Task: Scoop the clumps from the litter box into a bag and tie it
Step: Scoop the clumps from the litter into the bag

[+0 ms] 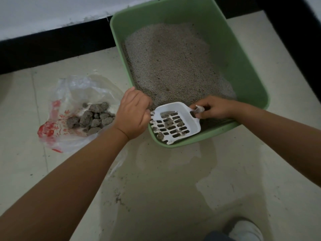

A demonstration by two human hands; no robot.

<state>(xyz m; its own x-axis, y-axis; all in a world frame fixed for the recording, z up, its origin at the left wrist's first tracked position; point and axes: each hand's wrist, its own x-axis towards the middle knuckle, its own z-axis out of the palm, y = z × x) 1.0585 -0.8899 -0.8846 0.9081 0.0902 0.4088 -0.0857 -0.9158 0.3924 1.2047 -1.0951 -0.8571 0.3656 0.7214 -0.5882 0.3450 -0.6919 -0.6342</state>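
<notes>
The green litter box (243,70) sits on the tiled floor (173,180), part-filled with grey litter (173,63). At its near corner the right hand (211,108) is closed around the handle of a white slotted scoop (175,121), which carries small clumps (167,123) over the box's near rim. The left hand (132,115) is loosely curled at the box's left rim, touching the scoop's front edge; whether it grips anything I cannot tell. Left of the box lies an open clear plastic bag (69,108) with red print, holding grey lumps (92,118)
</notes>
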